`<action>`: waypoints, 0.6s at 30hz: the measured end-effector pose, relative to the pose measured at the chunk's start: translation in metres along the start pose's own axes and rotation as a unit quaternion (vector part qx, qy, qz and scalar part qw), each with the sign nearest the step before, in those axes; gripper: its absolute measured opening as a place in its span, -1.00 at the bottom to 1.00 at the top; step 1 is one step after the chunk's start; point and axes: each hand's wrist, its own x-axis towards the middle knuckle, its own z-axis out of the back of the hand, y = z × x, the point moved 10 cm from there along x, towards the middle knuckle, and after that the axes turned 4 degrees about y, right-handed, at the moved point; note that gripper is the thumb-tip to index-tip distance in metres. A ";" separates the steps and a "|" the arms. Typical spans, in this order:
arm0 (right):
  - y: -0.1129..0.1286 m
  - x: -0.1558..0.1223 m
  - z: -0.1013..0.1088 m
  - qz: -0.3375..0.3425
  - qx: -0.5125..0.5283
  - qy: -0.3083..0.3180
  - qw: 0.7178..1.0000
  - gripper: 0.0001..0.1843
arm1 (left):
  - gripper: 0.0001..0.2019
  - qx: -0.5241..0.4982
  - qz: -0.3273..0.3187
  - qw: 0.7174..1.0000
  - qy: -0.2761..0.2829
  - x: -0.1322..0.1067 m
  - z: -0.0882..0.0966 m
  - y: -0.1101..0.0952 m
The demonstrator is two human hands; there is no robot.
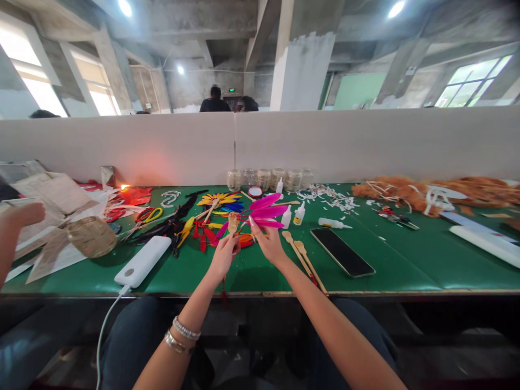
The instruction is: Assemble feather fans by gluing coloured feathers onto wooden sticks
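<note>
My left hand (225,254) is closed round the handle of a small wooden fan frame (233,221), holding it upright over the green table (390,271). My right hand (268,242) pinches the quills of the magenta feathers (266,210), which fan out to the right of the frame's head. A red tassel hangs below my left hand. Loose red, orange, yellow and blue feathers (211,225) lie on the table just behind and left of my hands.
A black phone (342,251), two wooden sticks (303,257) and small glue bottles (298,214) lie to the right. A white power bank (143,260) with its cable, scissors (148,215) and papers sit left. Another person's hand (20,216) shows at the far left. Jars (268,177) line the white partition.
</note>
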 end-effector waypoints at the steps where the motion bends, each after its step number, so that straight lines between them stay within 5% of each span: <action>1: 0.000 0.000 0.001 0.005 -0.001 -0.003 1.000 -0.62 | -0.59 -0.001 0.000 1.000 -0.001 0.000 0.000 0.000; 18: 0.006 0.000 0.006 0.024 -0.020 -0.033 0.999 -0.66 | -0.55 0.014 -0.026 1.000 -0.009 -0.002 -0.002 -0.006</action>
